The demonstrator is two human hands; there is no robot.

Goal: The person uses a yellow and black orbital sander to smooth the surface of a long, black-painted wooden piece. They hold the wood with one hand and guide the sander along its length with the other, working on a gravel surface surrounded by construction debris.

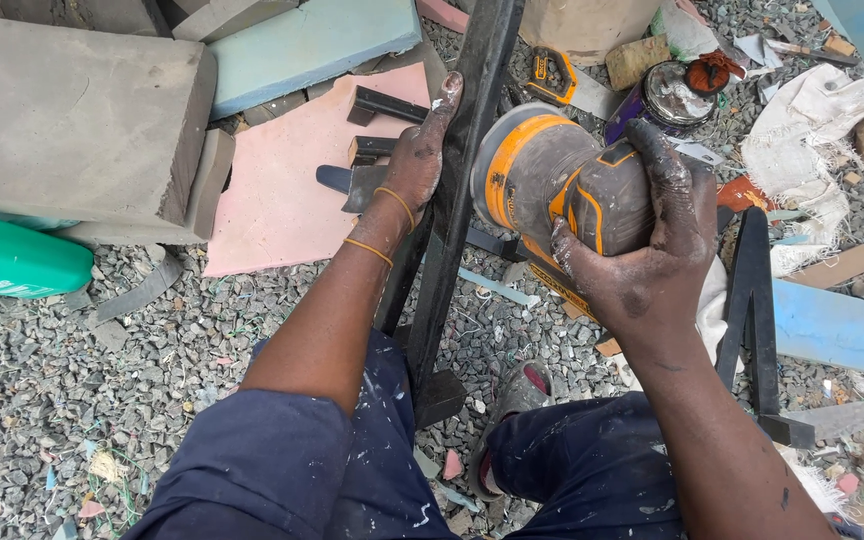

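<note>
My right hand [652, 250] grips the body of a dusty orange and grey power sander [552, 185], whose round pad end presses against a long black metal bar [472, 130]. The bar runs from the top of the view down between my knees. My left hand [420, 160] wraps the left side of that bar, thumb stretched up along it. Two thin orange bands circle my left wrist. Both hands are smeared with dark dust.
Grey gravel covers the ground. A large grey block [72, 120], pink slab [292, 190] and pale blue slab [302, 45] lie at left, with a green plastic bottle [12, 260]. A paint tin [667, 95], white rag [812, 130], another black metal frame [752, 300] and scraps lie at right.
</note>
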